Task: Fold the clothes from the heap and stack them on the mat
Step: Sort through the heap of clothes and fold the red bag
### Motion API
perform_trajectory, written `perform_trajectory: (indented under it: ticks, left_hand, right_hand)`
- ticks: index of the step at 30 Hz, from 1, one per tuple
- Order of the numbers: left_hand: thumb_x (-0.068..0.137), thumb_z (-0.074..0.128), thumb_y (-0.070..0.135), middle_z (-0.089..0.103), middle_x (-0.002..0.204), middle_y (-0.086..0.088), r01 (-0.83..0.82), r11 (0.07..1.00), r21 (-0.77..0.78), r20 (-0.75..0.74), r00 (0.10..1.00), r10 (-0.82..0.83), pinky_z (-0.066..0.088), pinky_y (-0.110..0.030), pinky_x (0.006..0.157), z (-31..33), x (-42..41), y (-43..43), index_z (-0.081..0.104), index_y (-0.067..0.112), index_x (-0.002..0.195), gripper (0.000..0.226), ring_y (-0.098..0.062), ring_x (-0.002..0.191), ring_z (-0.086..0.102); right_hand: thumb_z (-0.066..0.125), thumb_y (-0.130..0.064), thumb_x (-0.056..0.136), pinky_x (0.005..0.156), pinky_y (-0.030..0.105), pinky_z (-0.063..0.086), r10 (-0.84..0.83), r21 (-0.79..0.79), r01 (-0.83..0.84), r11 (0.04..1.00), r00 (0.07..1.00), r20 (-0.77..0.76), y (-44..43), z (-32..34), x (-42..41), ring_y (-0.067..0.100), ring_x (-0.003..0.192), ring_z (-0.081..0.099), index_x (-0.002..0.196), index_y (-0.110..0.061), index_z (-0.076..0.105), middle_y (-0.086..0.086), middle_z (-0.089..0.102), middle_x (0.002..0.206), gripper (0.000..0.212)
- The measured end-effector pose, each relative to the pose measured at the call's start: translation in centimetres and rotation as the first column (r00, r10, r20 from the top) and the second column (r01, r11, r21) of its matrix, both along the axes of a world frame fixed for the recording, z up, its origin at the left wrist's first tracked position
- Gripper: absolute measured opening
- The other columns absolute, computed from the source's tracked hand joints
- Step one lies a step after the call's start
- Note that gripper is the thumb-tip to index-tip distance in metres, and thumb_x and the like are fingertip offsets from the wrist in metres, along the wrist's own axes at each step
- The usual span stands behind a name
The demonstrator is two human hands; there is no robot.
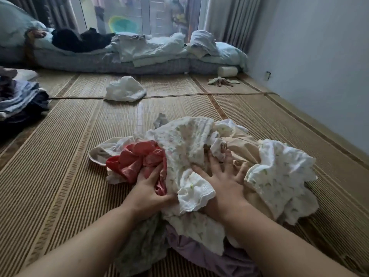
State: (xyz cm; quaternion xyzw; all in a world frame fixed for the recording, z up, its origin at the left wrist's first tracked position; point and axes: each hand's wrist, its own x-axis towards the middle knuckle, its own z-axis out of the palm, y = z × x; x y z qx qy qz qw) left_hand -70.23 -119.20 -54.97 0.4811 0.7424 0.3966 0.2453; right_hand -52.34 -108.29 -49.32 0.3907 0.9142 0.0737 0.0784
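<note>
A heap of crumpled clothes lies on the woven straw mat right in front of me: white floral pieces, a beige one, a lilac one at the bottom. My left hand grips a shiny red garment at the heap's left side. Fingers spread, my right hand presses flat into the white floral and beige cloth in the middle of the heap. A stack of folded clothes, blue and dark, sits at the mat's far left edge.
A loose white garment lies on the mat further ahead. Low bedding with pale blue quilts and a black item runs along the back by the window. A small cloth lies near the right wall.
</note>
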Motion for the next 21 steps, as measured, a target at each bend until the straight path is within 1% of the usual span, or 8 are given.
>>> perform_trajectory:
  ticks: [2, 4, 6, 8, 11, 14, 18, 21]
  left_hand:
    - [0.039, 0.065, 0.089, 0.015, 0.150, 0.005, 0.028, 0.999, -0.042, -0.011, 1.000, -0.029, 0.025, -0.022, 0.111, 0.4, 1.7, 1.9, 0.025, 0.062, 0.138, 0.110, -0.015, 0.135, 0.033]
    - [0.038, 0.065, 0.088, 0.015, 0.151, 0.001, 0.056, 0.994, -0.093, -0.022, 0.998, -0.058, 0.025, -0.021, 0.111, 0.9, 3.5, 3.7, 0.022, 0.065, 0.136, 0.110, -0.019, 0.136, 0.033]
    - [0.039, 0.065, 0.087, 0.015, 0.151, -0.002, 0.081, 0.988, -0.129, -0.041, 0.995, -0.087, 0.027, -0.028, 0.115, 1.3, 5.6, 5.8, 0.021, 0.063, 0.137, 0.111, -0.023, 0.138, 0.031]
    - [0.040, 0.064, 0.087, 0.013, 0.153, -0.005, 0.092, 0.983, -0.157, -0.059, 0.993, -0.102, 0.026, -0.032, 0.116, 1.6, 7.8, 8.1, 0.020, 0.060, 0.140, 0.113, -0.026, 0.140, 0.028]
    - [0.038, 0.061, 0.087, 0.011, 0.154, -0.009, 0.093, 0.980, -0.177, -0.060, 0.993, -0.105, 0.021, -0.028, 0.114, 1.9, 11.2, 11.5, 0.017, 0.058, 0.142, 0.116, -0.029, 0.142, 0.024]
    - [0.038, 0.059, 0.089, 0.011, 0.154, -0.012, 0.092, 0.981, -0.173, -0.071, 0.992, -0.105, 0.020, -0.023, 0.110, 2.0, 14.3, 14.5, 0.013, 0.061, 0.139, 0.115, -0.029, 0.142, 0.025]
    - [0.038, 0.059, 0.089, 0.014, 0.154, -0.013, 0.108, 0.979, -0.171, -0.064, 0.991, -0.121, 0.026, -0.026, 0.112, 2.3, 17.7, 18.4, 0.009, 0.066, 0.136, 0.113, -0.028, 0.139, 0.032]
    - [0.038, 0.061, 0.088, 0.011, 0.154, -0.011, 0.111, 0.977, -0.183, -0.062, 0.990, -0.124, 0.031, -0.029, 0.113, 2.5, 19.3, 20.6, 0.008, 0.066, 0.135, 0.114, -0.029, 0.136, 0.037]
  right_hand:
    - [0.046, -0.072, 0.080, 0.092, 0.074, -0.021, -0.056, -0.007, 0.056, 0.998, 0.998, 0.006, 1.6, 0.6, 2.2, 0.048, 0.132, -0.036, 0.145, -0.051, -0.008, 0.008, -0.034, 0.152, 0.087]
    - [0.046, -0.074, 0.079, 0.100, 0.074, -0.012, -0.108, -0.045, 0.108, 0.993, 0.994, 0.008, 3.3, 1.0, 4.2, 0.048, 0.135, -0.032, 0.145, -0.052, -0.007, 0.007, -0.029, 0.155, 0.087]
    - [0.044, -0.075, 0.079, 0.105, 0.071, -0.003, -0.150, -0.070, 0.150, 0.986, 0.989, 0.010, 5.2, 1.2, 6.3, 0.048, 0.138, -0.027, 0.145, -0.052, -0.008, 0.005, -0.027, 0.156, 0.087]
    - [0.044, -0.074, 0.081, 0.110, 0.066, 0.002, -0.173, -0.089, 0.173, 0.981, 0.985, 0.009, 7.3, 1.3, 8.4, 0.045, 0.140, -0.024, 0.145, -0.052, -0.010, 0.003, -0.026, 0.157, 0.086]
    - [0.045, -0.068, 0.085, 0.113, 0.061, 0.003, -0.181, -0.113, 0.179, 0.977, 0.983, -0.004, 10.4, 1.2, 11.5, 0.041, 0.142, -0.022, 0.145, -0.050, -0.011, 0.001, -0.024, 0.157, 0.084]
    - [0.044, -0.068, 0.086, 0.114, 0.059, 0.004, -0.192, -0.078, 0.187, 0.979, 0.980, -0.055, 13.4, 1.1, 14.6, 0.036, 0.143, -0.023, 0.145, -0.051, -0.012, -0.004, -0.025, 0.157, 0.083]
    - [0.044, -0.068, 0.086, 0.115, 0.059, -0.002, -0.179, -0.058, 0.172, 0.983, 0.973, -0.147, 16.6, 1.0, 18.7, 0.032, 0.144, -0.020, 0.137, -0.052, -0.025, -0.006, -0.028, 0.156, 0.087]
    - [0.042, -0.077, 0.077, 0.113, 0.059, -0.007, -0.163, -0.051, 0.156, 0.986, 0.959, -0.230, 17.7, 0.9, 21.2, 0.031, 0.145, -0.017, 0.136, -0.055, -0.027, -0.005, -0.024, 0.157, 0.093]
